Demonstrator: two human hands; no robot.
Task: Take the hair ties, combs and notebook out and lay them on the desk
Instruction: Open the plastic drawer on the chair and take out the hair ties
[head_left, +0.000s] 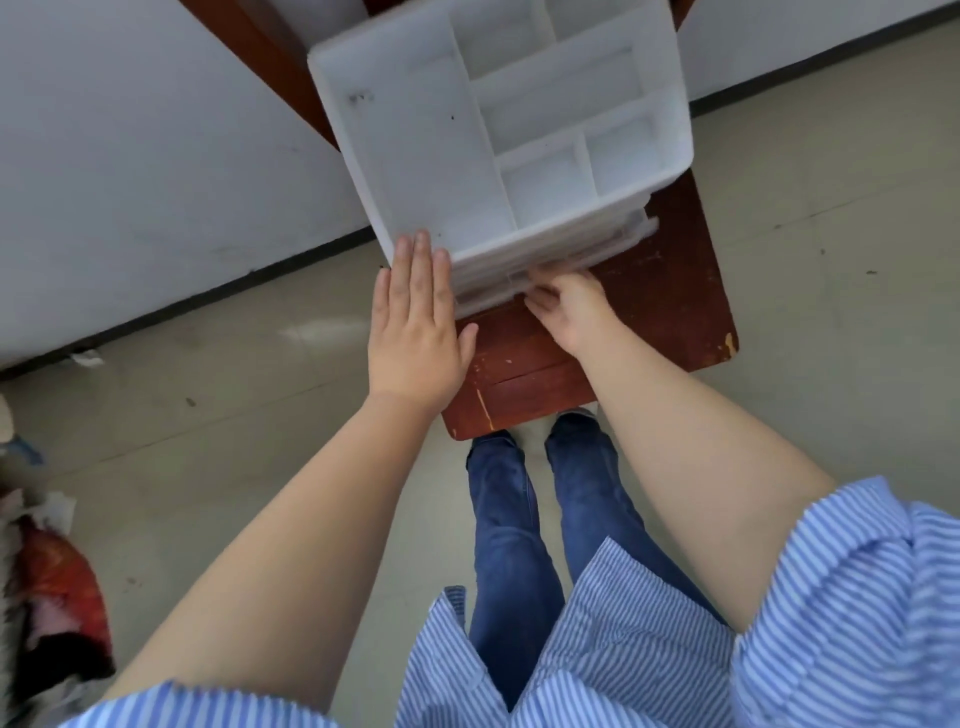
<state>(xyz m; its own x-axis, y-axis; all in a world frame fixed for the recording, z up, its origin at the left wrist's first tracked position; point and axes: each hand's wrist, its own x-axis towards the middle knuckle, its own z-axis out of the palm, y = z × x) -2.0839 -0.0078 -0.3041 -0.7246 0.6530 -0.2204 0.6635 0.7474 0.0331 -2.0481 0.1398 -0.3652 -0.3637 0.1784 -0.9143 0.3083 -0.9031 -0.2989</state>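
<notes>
Nearest the camera: two bare forearms reach forward from blue-and-white striped sleeves (857, 597), above two legs in blue jeans (511, 545) standing on the pale floor (208, 415).

Left hand (415, 322): flat, palm down, four fingers (423, 260) extended side by side and the thumb spread to the right. The fingers are released and grasp nothing; their tips rest on the near left corner of the white plastic organiser (498, 130).

Right hand (569, 304): lower, at the organiser's front face, fingers curled in against the translucent drawer front (545, 260) (whether they grip a handle or only press against it cannot be told, since the fingertips are hidden).

One organiser stands on one reddish-brown wooden table (670, 291), whose near edge is scuffed. Its open top tray shows one long compartment on the left and several smaller ones to the right, six counted in view, with the far end cut off by the frame. Only a few dark specks lie in the long compartment. At least two stacked drawer fronts show below the tray.

Hair ties, combs and notebook: none visible; the drawers are translucent and their contents cannot be made out.

Beyond: white wall (130, 156) with dark skirting.
</notes>
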